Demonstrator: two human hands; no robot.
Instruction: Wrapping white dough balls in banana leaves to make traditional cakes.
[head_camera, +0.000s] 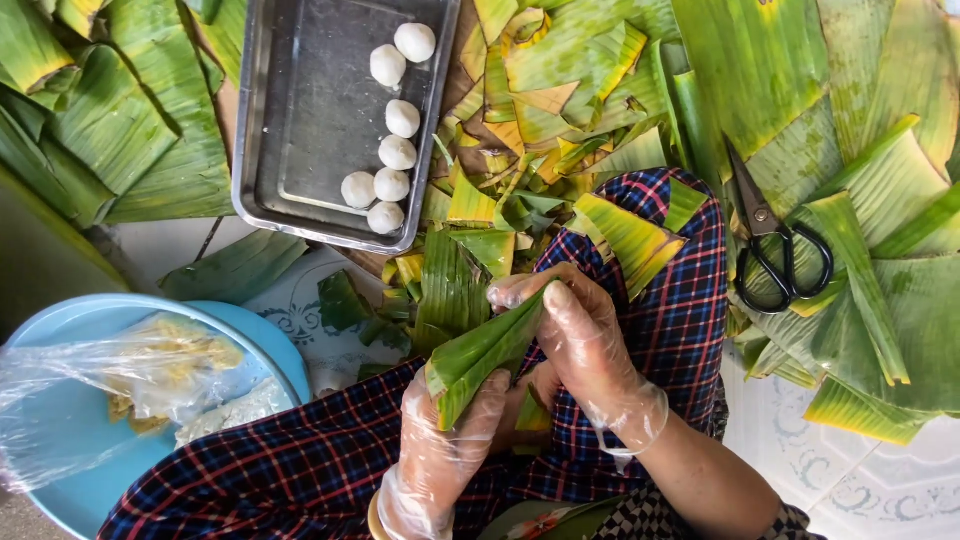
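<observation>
Both my hands wear thin clear plastic gloves and hold a green banana leaf folded into a cone-like wrap (482, 355) over my lap. My left hand (445, 450) grips the wrap's lower end from below. My right hand (580, 345) closes over its upper end, thumb pressed on the fold. A metal tray (290, 110) at the top holds several white dough balls (392, 150) along its right side.
Cut banana leaf pieces (800, 130) and scraps lie all around on the tiled floor. Black-handled scissors (778, 245) rest on leaves at right. A blue basin (70, 430) at lower left holds food under clear plastic wrap. My legs wear checked cloth.
</observation>
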